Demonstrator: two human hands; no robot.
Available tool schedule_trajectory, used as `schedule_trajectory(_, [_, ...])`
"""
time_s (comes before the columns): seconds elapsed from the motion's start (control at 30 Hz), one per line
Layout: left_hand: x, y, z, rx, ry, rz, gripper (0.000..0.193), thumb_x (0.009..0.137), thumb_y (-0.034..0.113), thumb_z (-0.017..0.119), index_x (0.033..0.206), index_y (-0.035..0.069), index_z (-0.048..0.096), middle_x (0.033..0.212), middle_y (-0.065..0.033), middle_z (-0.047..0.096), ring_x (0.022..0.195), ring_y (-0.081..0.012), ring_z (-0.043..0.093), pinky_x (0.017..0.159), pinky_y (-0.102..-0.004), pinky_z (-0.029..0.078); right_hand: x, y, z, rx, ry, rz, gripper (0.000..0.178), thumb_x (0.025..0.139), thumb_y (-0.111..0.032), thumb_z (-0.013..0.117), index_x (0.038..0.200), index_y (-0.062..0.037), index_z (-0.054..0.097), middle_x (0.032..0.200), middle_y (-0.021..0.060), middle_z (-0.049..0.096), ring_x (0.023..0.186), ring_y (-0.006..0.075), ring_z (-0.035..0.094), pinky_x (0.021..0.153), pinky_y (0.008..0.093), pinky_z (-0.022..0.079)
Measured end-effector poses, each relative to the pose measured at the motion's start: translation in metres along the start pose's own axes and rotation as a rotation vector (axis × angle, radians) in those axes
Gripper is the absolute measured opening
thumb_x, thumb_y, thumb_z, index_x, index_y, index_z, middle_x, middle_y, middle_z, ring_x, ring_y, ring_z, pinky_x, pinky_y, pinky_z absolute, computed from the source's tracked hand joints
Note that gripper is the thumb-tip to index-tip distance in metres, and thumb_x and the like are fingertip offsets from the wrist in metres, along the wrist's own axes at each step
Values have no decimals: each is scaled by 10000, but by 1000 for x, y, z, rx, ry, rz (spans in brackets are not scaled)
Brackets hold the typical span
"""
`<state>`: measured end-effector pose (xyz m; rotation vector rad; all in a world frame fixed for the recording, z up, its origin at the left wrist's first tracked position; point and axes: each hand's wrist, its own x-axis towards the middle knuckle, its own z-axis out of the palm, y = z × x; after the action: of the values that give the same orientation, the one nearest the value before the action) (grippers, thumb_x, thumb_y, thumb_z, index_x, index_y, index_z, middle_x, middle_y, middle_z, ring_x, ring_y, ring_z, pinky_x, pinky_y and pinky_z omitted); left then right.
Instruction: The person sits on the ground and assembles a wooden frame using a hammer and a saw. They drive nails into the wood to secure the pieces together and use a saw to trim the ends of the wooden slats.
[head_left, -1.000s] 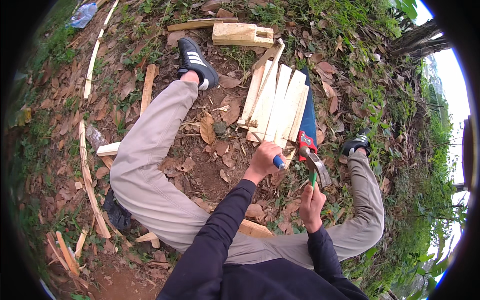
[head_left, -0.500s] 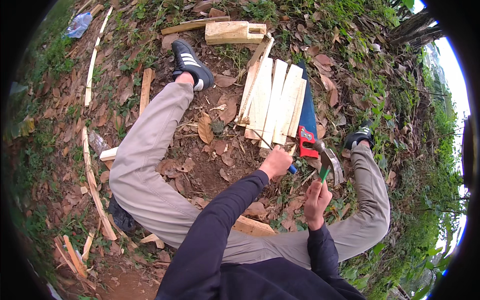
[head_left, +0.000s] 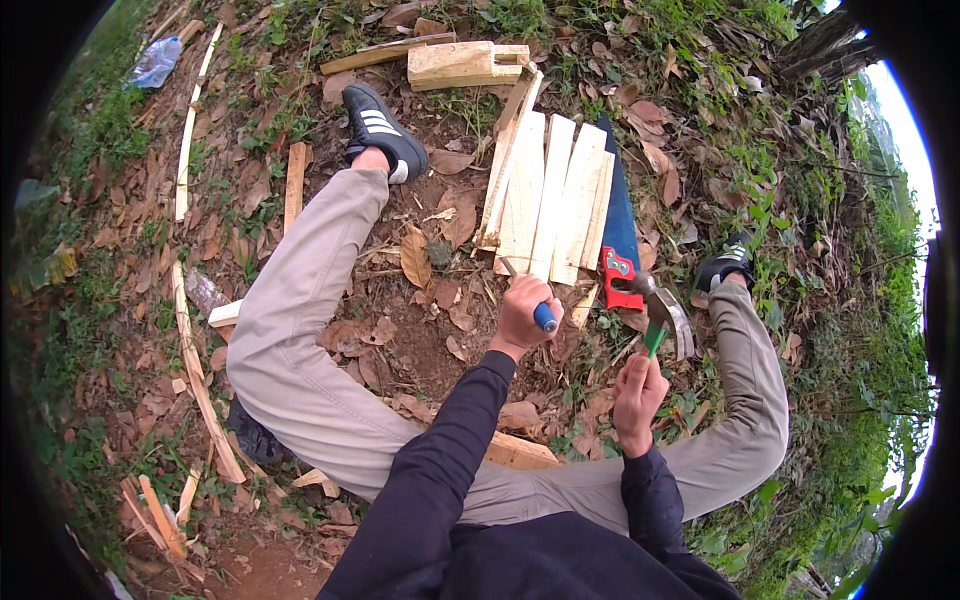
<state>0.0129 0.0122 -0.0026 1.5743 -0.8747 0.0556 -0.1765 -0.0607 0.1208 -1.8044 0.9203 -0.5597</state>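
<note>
My left hand is closed around a blue-handled chisel. The butt of its handle points toward me, and a short piece of narrow metal shaft shows beyond my fingers. In my right hand is a claw hammer, gripped by its green handle with the steel head up. Just beyond my left hand, several pale wooden boards lie side by side on the ground. A handsaw with a blue blade and red handle rests along their right side, close to the hammer head.
My legs are spread around the work area. A thick notched wood block lies at the far side. A wood piece shows by my lap, and a long strip lies at left. A tree trunk stands far right.
My left hand has drawn back left from the boards' near end, and the chisel has turned so its handle end faces me more. The hammer has barely shifted.
</note>
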Motion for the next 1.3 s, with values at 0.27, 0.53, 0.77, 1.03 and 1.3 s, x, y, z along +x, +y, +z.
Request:
schedule_trajectory(0.27, [4,0,-3,-21,96,-53,208,675,14,636,622,47,437,602,-115,461,574,-319,486,565,-382,410,1,-1,-5,-121,-75,4,324,1076,-287,490,915,-18,574,572,18,440,472,92,406,449,298,306])
schedule_trajectory(0.53, [4,-5,-9,-42,12,-17,216,667,23,636,609,48,430,596,-112,459,564,-318,485,573,-386,421,-1,-10,-3,-435,-200,-192,309,1051,-275,519,1040,9,641,600,123,543,480,283,543,493,384,405])
schedule_trajectory(0.77, [1,-9,-20,-86,65,-98,216,679,57,643,599,55,443,574,-111,449,549,-319,482,581,-386,425,4,-22,4,-376,-186,-155,354,1067,-288,451,900,-14,601,540,90,481,449,254,513,473,369,360])
schedule_trajectory(1.03, [6,-8,-22,-83,58,-96,213,684,73,634,601,44,440,571,-121,451,545,-317,489,548,-397,415,5,-31,5,-509,-390,-289,198,998,-195,568,902,-24,547,608,150,508,511,371,540,486,439,402])
schedule_trajectory(1.3, [8,-15,-23,-82,72,-107,210,693,81,630,595,38,449,574,-125,470,541,-327,493,543,-404,424,-3,-39,16,-519,-557,-289,161,929,-136,608,865,-23,512,622,170,490,541,390,545,505,464,415])
